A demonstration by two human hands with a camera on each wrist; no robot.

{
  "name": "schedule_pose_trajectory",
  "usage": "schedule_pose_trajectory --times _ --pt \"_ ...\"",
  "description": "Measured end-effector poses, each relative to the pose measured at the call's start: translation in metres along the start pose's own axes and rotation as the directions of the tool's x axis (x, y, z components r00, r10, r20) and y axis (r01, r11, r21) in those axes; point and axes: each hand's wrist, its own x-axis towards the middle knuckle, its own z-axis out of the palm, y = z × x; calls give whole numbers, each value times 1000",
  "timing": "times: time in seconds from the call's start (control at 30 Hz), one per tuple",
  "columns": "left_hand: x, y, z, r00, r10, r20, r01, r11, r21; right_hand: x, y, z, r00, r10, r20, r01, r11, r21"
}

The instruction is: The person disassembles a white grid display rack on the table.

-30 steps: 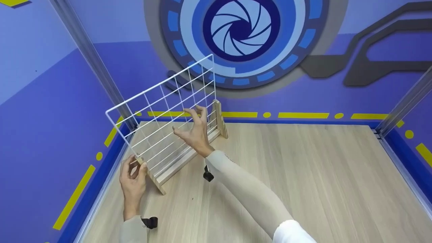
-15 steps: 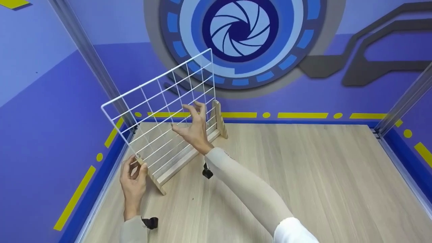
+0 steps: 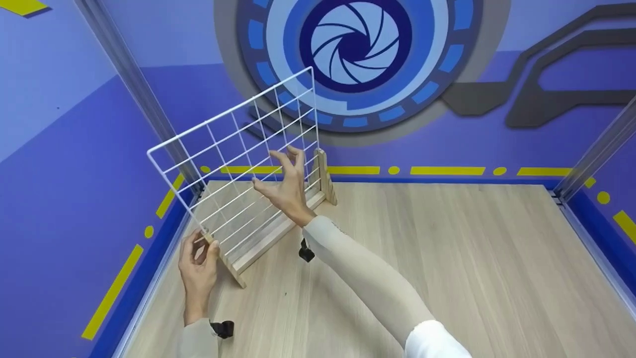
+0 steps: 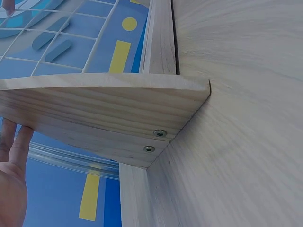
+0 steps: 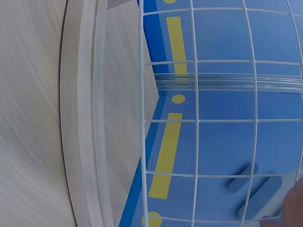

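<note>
A white wire grid panel [image 3: 206, 122] stands slanted between the two end posts of a wooden stand. My right hand [image 3: 289, 186] holds the grid near its middle, thumb and fingers at the wires. My left hand [image 3: 198, 263] grips the upper end of the near wooden post [image 3: 233, 273], at the grid's lower left side. The far post [image 3: 325, 180] is at the grid's right edge. In the right wrist view a gap shows between the grid's bottom wire [image 5: 142, 94] and the grooved base rail [image 5: 85, 113]. Two screws [image 4: 160, 134] show on the near post in the left wrist view.
The stand rests on a wood-grain tabletop [image 3: 447, 258] toward the left. Blue printed walls [image 3: 119, 164] rise behind and at both sides, with metal corner posts [image 3: 134, 79]. Black wrist cameras [image 3: 226, 329] hang at the sleeves.
The grid has risen, its top edge higher and its left corner slightly further left, and the right hand has moved up a little with it. The left hand and the stand have stayed put.
</note>
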Motion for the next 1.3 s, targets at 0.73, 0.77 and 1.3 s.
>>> schedule_pose_trajectory --times 0.73,0.77,1.3 --pt "-1 0 0 1000 -6 0 6 1000 -1 9 -11 -1 999 -39 -13 39 999 -7" --pt "-1 0 0 1000 -6 0 6 1000 2 9 -11 -1 999 -42 -17 42 999 -7" --pt "0 0 -1 1000 -22 -16 21 999 -27 15 -19 0 998 -46 -35 46 999 -9"
